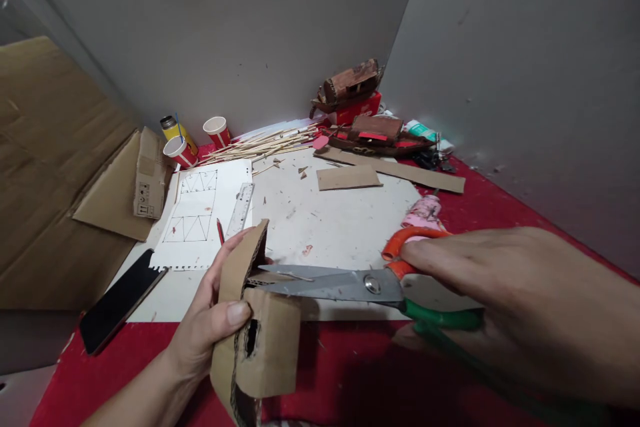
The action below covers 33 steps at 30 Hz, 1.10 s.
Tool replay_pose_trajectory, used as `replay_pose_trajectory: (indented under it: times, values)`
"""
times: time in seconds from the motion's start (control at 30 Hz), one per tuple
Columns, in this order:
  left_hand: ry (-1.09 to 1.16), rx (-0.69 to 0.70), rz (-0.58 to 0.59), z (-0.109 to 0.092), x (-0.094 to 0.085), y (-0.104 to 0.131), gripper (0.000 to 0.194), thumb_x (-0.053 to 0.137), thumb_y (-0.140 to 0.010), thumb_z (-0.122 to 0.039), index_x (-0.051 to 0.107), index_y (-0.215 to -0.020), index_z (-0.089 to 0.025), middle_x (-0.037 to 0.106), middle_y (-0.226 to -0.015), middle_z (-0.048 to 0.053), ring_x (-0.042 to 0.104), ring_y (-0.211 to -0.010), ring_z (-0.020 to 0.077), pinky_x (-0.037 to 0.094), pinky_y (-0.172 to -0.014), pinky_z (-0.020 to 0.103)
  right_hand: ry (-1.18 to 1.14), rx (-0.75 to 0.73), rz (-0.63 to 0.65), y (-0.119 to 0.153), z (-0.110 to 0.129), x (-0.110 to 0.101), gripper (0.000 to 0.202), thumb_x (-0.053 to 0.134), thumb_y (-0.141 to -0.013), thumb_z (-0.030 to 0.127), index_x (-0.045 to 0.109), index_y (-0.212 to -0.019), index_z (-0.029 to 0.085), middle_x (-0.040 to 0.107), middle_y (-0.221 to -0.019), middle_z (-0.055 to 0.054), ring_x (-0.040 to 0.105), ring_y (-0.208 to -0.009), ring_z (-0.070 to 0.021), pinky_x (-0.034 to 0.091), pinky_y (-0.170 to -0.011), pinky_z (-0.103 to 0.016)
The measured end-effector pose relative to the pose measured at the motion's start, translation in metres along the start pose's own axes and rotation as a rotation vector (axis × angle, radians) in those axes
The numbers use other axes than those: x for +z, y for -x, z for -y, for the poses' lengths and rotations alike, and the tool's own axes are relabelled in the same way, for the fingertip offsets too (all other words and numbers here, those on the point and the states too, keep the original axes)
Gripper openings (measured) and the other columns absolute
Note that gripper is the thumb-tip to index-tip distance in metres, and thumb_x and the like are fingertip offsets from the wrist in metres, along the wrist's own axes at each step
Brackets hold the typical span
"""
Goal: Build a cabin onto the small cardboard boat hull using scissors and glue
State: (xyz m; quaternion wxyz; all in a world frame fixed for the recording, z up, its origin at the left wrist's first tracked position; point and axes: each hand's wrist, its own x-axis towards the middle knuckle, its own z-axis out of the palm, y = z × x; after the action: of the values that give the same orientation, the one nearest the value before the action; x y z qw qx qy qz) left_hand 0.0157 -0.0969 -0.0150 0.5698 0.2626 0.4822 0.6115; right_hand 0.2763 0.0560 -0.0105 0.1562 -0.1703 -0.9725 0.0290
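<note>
My left hand (pixel 205 320) grips a folded cardboard piece (pixel 275 340), thumb pressed on its near face beside a small dark slot. In my right hand (pixel 520 300) is a pair of scissors (pixel 373 285) with one orange and one green handle loop. The blades point left and are slightly parted. Their tips reach the upper edge of the cardboard, where a thin strip lies along the upper blade. The fingers of my right hand are partly hidden behind the green loop.
A phone (pixel 120 303) lies at left near a sheet with truss drawings (pixel 193 203), a ruler (pixel 241 207) and a pencil (pixel 220 231). Behind are paper cups (pixel 217 132), thin wooden sticks (pixel 270 143), two model boats (pixel 377 130) and cardboard strips (pixel 349 177). Large cardboard (pixel 45 180) stands left.
</note>
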Motion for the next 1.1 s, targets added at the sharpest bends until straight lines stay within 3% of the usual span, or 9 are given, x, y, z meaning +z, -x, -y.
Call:
replay_pose_trajectory:
  times: [0.13, 0.37, 0.6, 0.8, 0.93, 1.1]
  values:
    - [-0.024, 0.051, 0.016, 0.000, 0.001, -0.001, 0.077, 0.082, -0.069, -0.038, 0.053, -0.140, -0.027, 0.070, -0.110, 0.007, 0.068, -0.093, 0.0255, 0.055, -0.078, 0.032, 0.037, 0.001, 0.032, 0.001, 0.003, 0.001, 0.020, 0.058, -0.074, 0.014, 0.043, -0.075, 0.026, 0.061, -0.062, 0.002, 0.054, -0.047, -0.0183, 0.031, -0.050, -0.031]
    - [-0.073, 0.061, 0.017, 0.000, -0.001, 0.000, 0.081, 0.082, -0.069, -0.037, 0.049, -0.143, -0.027, 0.070, -0.111, 0.008, 0.067, -0.096, 0.0254, 0.053, -0.081, 0.032, 0.038, -0.016, 0.079, -0.002, 0.004, -0.004, 0.017, 0.061, -0.076, 0.016, 0.047, -0.077, 0.026, 0.064, -0.065, 0.000, 0.058, -0.050, -0.0193, 0.034, -0.051, -0.032]
    - [-0.048, 0.057, 0.006, 0.001, 0.000, 0.000, 0.083, 0.084, -0.068, -0.035, 0.049, -0.143, -0.027, 0.072, -0.111, 0.008, 0.069, -0.097, 0.0275, 0.055, -0.084, 0.034, 0.024, -0.046, 0.024, -0.002, 0.005, -0.002, 0.021, 0.055, -0.077, 0.011, 0.042, -0.070, 0.026, 0.057, -0.054, 0.004, 0.049, -0.041, -0.0163, 0.025, -0.047, -0.032]
    - [-0.076, 0.056, -0.014, 0.001, -0.001, 0.000, 0.082, 0.085, -0.068, -0.036, 0.051, -0.141, -0.028, 0.072, -0.111, 0.008, 0.070, -0.097, 0.0259, 0.056, -0.084, 0.032, 0.036, -0.035, 0.082, -0.003, 0.006, -0.009, 0.015, 0.057, -0.078, 0.013, 0.049, -0.074, 0.025, 0.060, -0.059, 0.002, 0.052, -0.045, -0.0170, 0.027, -0.049, -0.031]
    - [-0.120, 0.025, -0.049, 0.001, -0.001, 0.000, 0.090, 0.084, -0.066, -0.040, 0.047, -0.147, -0.027, 0.071, -0.117, 0.011, 0.070, -0.098, 0.0278, 0.057, -0.081, 0.032, 0.011, -0.015, 0.137, 0.000, 0.003, -0.008, 0.008, 0.062, -0.087, 0.025, 0.058, -0.081, 0.022, 0.065, -0.066, -0.001, 0.057, -0.052, -0.0178, 0.029, -0.053, -0.032]
    - [-0.152, -0.008, -0.109, 0.001, 0.002, 0.001, 0.096, 0.084, -0.064, -0.044, 0.045, -0.149, -0.027, 0.072, -0.115, 0.010, 0.069, -0.096, 0.0278, 0.057, -0.080, 0.031, 0.003, -0.027, 0.010, 0.003, -0.001, 0.002, 0.024, 0.064, -0.087, 0.042, 0.059, -0.078, 0.021, 0.060, -0.060, 0.001, 0.054, -0.049, -0.0171, 0.025, -0.053, -0.031]
